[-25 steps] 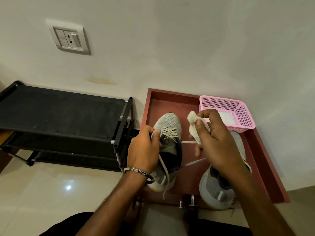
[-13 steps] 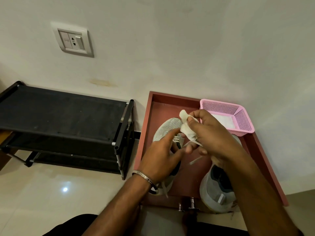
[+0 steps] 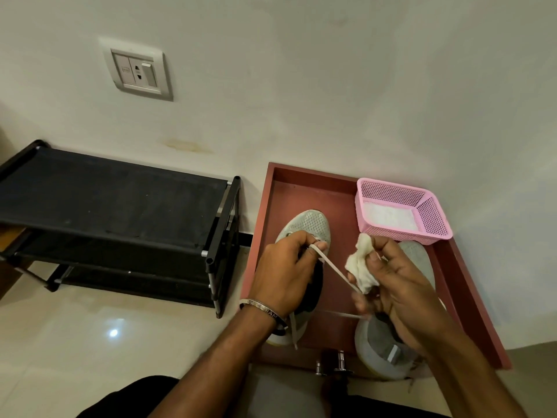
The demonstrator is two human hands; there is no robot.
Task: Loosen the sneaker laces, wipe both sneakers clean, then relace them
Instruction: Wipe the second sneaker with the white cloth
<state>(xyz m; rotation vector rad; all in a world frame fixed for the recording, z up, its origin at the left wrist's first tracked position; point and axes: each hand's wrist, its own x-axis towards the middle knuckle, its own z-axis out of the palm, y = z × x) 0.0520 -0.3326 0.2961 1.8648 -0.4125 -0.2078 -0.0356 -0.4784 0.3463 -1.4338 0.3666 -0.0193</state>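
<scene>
Below, two hands work over two grey sneakers: the left hand (image 3: 283,273) pinches one white lace (image 3: 334,268) between curled fingers (image 3: 316,246) above the left sneaker (image 3: 307,226), while the right hand (image 3: 398,285) grips one crumpled white cloth (image 3: 360,268) and the lace's far end, covering much of the right sneaker (image 3: 379,354). Both sneakers stand in one red-brown tray (image 3: 265,206) on the floor, beside one pink basket (image 3: 401,206); one black shoe rack (image 3: 114,212) stands left, one wall socket (image 3: 137,70) above.
</scene>
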